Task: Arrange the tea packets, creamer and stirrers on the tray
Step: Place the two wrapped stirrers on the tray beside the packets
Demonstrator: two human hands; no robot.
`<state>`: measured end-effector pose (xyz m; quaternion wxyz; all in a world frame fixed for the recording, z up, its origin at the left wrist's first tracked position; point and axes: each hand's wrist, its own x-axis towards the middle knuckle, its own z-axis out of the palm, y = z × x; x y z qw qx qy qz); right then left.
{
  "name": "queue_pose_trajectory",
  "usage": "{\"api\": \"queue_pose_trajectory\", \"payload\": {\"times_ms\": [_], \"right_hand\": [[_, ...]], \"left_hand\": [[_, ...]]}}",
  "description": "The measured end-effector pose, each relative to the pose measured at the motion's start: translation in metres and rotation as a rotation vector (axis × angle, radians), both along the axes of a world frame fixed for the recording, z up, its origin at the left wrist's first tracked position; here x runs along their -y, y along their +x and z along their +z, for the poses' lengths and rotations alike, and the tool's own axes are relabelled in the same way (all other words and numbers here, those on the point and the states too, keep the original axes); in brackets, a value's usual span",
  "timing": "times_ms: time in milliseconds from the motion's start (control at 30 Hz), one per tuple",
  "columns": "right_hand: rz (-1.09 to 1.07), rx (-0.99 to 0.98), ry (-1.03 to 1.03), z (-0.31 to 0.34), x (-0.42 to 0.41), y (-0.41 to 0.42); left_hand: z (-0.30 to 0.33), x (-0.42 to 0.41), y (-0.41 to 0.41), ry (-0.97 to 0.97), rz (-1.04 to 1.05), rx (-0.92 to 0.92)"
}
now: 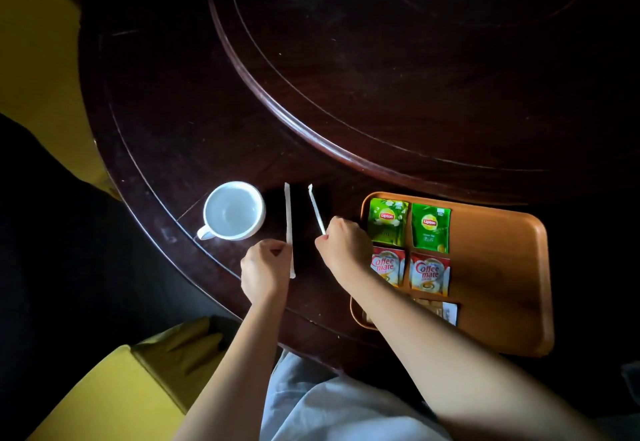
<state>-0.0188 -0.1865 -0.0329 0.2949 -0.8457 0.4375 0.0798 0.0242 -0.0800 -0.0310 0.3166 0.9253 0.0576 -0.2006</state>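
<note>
Dark round wooden table (173, 122); orange tray (502, 267) at near right edge. On tray: two green Lipton tea packets (387, 222) side by side at far left corner, two Coffee-mate creamer packets (429, 272) directly below, brown sachet (434, 309) nearer still, partly hidden by right forearm.

Left hand (265, 272) — fingers pinched on left paper-wrapped stirrer (288, 219), lying near-vertical over dark patch. Right hand (344, 245) — fingers closed around near end of right stirrer (316, 208), angled up-left, left of tray. Empty white cup (233, 210) beside left stirrer.
</note>
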Motion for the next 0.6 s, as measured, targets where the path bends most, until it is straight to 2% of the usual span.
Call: {"api": "queue_pose_trajectory", "payload": {"times_ms": [200, 300, 467, 600], "right_hand": [[-0.257, 0.204, 0.425, 0.011, 0.014, -0.031], [-0.384, 0.292, 0.565, 0.019, 0.026, -0.058], [-0.548, 0.467, 0.670, 0.034, 0.053, -0.118], [-0.573, 0.434, 0.630, 0.036, 0.087, -0.170]], "left_hand": [[0.014, -0.002, -0.010, -0.153, -0.044, -0.034], [0.021, 0.004, -0.020, -0.247, -0.060, -0.109], [0.031, 0.033, -0.050, -0.286, -0.195, -0.136], [0.032, 0.072, -0.091, -0.264, -0.361, -0.113]]}}
